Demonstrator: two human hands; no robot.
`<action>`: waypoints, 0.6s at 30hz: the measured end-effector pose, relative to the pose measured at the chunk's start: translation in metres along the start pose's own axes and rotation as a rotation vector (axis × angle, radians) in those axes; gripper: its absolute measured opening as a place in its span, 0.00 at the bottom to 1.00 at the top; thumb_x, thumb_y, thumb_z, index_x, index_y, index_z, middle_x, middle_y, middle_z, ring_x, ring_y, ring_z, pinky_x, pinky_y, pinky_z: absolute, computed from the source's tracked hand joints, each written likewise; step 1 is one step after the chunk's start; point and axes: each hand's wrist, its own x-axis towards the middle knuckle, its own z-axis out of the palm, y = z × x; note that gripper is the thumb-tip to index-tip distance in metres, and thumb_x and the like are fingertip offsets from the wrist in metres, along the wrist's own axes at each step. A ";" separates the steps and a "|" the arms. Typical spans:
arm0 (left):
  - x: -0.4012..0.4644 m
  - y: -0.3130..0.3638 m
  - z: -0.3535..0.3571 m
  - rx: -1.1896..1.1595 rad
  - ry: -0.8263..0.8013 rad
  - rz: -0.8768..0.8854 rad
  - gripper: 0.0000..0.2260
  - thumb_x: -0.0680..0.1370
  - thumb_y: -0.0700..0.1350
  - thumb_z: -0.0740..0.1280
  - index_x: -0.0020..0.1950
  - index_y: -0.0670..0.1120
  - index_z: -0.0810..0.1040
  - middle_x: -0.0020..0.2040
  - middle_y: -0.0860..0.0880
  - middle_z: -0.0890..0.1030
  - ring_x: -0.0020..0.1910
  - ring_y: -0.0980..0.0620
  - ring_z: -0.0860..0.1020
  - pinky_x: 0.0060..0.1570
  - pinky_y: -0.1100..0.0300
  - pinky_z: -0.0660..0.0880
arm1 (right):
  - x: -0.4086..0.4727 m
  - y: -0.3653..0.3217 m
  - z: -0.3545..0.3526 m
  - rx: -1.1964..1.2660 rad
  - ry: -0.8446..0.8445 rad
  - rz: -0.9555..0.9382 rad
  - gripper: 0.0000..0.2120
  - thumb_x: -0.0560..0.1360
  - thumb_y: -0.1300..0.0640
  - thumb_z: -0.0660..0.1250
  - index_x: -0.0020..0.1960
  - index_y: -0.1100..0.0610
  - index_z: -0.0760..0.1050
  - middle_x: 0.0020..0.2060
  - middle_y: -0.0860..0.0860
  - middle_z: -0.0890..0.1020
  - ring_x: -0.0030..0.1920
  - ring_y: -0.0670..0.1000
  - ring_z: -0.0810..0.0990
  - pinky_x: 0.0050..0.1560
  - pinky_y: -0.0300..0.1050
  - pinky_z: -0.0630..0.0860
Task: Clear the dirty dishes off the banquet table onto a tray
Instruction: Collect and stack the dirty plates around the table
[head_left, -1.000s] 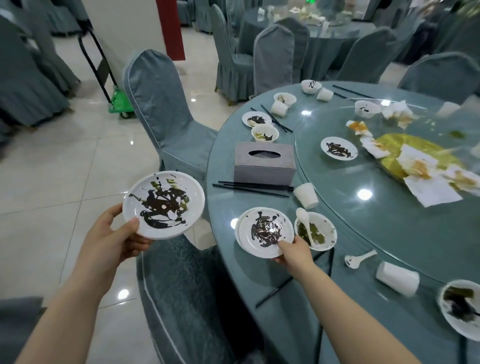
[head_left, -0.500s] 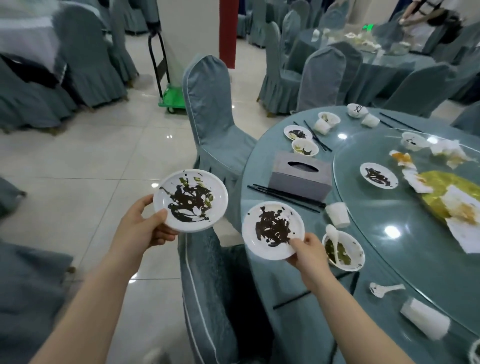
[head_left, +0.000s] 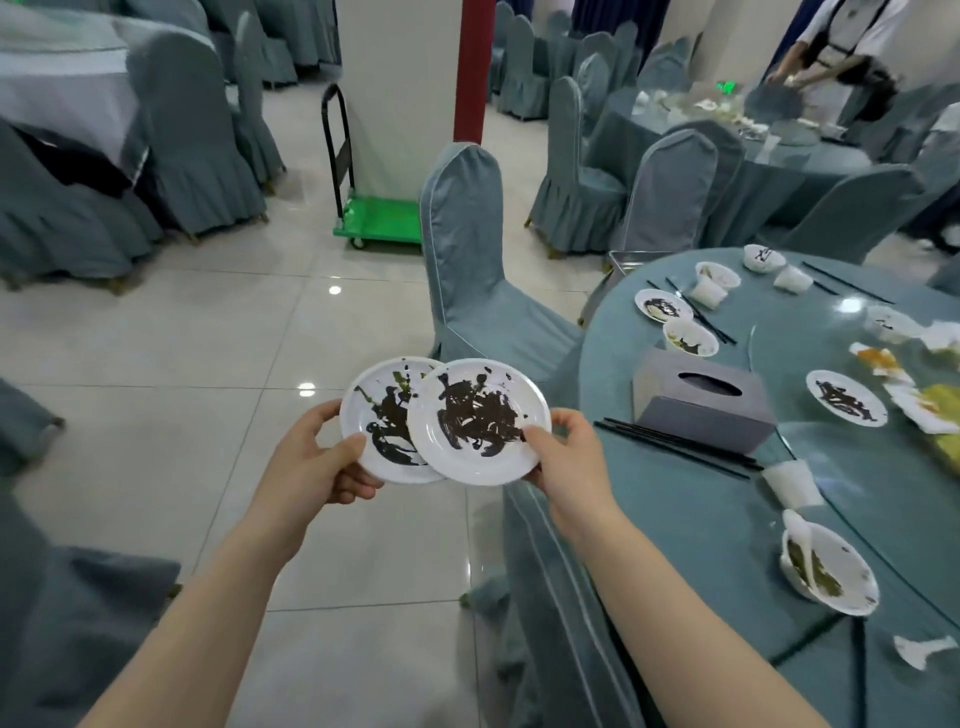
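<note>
Since earlier frame, right hand (head_left: 563, 462) carrying sauce-smeared round white plate (head_left: 480, 421) off teal-clothed banquet table (head_left: 727, 519), overlapping second smeared white plate (head_left: 382, 415) pinched in left hand (head_left: 311, 467). Both hands gripping rims. Step: stacking. Next: seating plates flush; tray not visible.
</note>
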 end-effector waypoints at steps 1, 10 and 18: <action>0.007 0.002 -0.010 0.000 -0.013 -0.001 0.13 0.79 0.39 0.63 0.59 0.55 0.71 0.31 0.40 0.82 0.27 0.48 0.79 0.28 0.61 0.74 | 0.001 0.002 0.015 -0.015 0.011 -0.012 0.06 0.75 0.60 0.66 0.51 0.53 0.72 0.43 0.53 0.83 0.38 0.49 0.84 0.33 0.40 0.77; 0.081 0.024 -0.033 0.042 -0.147 -0.013 0.10 0.80 0.42 0.61 0.57 0.56 0.71 0.31 0.41 0.82 0.27 0.48 0.79 0.30 0.59 0.74 | 0.033 -0.004 0.100 -0.109 -0.010 -0.096 0.13 0.76 0.59 0.59 0.50 0.42 0.75 0.50 0.46 0.80 0.51 0.49 0.81 0.44 0.48 0.81; 0.188 0.049 -0.025 0.135 -0.289 -0.052 0.08 0.80 0.47 0.61 0.59 0.53 0.70 0.35 0.40 0.84 0.31 0.46 0.82 0.29 0.60 0.74 | 0.130 -0.011 0.128 -0.210 -0.008 -0.131 0.15 0.71 0.62 0.62 0.51 0.45 0.78 0.45 0.40 0.84 0.45 0.40 0.81 0.45 0.36 0.77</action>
